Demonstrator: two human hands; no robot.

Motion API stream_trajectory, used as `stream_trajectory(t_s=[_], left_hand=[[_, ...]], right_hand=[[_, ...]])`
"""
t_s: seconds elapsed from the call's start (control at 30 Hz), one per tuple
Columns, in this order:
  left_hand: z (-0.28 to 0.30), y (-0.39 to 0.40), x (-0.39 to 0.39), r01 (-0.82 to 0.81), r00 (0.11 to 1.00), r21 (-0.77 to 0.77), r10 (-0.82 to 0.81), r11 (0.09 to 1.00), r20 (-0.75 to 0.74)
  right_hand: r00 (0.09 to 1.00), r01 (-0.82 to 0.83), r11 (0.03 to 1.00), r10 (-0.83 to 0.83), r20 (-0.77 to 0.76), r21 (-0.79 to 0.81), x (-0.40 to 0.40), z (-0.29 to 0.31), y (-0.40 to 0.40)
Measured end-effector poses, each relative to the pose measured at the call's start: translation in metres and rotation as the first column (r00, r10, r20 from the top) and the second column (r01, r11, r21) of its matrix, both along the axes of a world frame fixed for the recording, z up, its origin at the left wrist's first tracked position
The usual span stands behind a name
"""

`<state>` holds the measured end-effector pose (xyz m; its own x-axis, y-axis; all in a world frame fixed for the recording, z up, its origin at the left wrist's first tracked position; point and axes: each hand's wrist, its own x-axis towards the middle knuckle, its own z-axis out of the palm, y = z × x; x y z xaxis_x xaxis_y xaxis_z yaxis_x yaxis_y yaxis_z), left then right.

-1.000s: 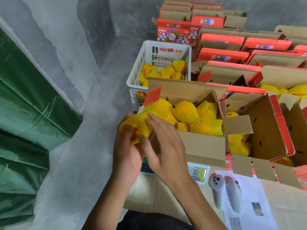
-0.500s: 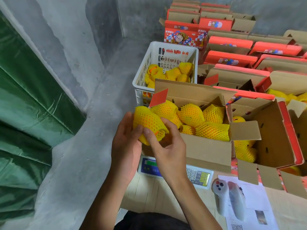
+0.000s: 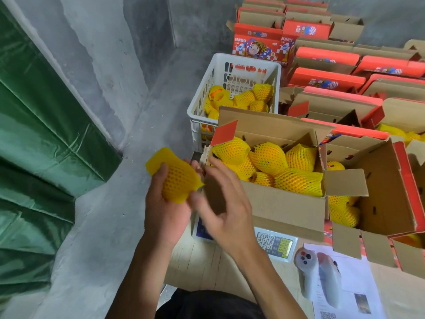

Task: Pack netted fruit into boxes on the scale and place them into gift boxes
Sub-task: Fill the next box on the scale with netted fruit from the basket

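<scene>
The netted fruit (image 3: 178, 178) is gripped only by the left hand (image 3: 165, 203), the right hand (image 3: 220, 203) relaxed beside it, so it could be dropped beside the already heaped cardboard box (image 3: 282, 208).

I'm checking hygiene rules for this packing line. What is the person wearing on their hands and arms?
Nothing shows on either: the left hand and right hand are bare, with no gloves, and no rings or watch are visible. Both forearms are uncovered as far as the frame's lower edge, so no sleeves appear. Only dark clothing shows at the bottom.
</scene>
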<state>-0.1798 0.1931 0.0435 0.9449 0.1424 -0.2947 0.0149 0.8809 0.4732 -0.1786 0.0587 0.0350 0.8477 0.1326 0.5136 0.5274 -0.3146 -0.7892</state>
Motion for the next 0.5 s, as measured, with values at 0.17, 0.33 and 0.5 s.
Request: stream_trajectory(t_s=[0.17, 0.33, 0.5], left_hand=[[-0.012, 0.023, 0.001, -0.182, 0.982, -0.102, 0.186, 0.978, 0.029], [-0.022, 0.031, -0.002, -0.175, 0.984, -0.082, 0.177, 0.981, 0.017], [-0.027, 0.023, -0.002, -0.121, 0.993, -0.052, 0.121, 0.991, -0.005]], right_hand=[[0.958, 0.238, 0.942, -0.188, -0.214, 0.237, 0.02, 0.002, -0.038], [0.915, 0.342, 0.902, -0.256, -0.312, 0.262, 0.029, -0.006, -0.053], [0.917, 0.298, 0.945, -0.245, -0.314, 0.133, 0.038, -0.01, -0.054]])
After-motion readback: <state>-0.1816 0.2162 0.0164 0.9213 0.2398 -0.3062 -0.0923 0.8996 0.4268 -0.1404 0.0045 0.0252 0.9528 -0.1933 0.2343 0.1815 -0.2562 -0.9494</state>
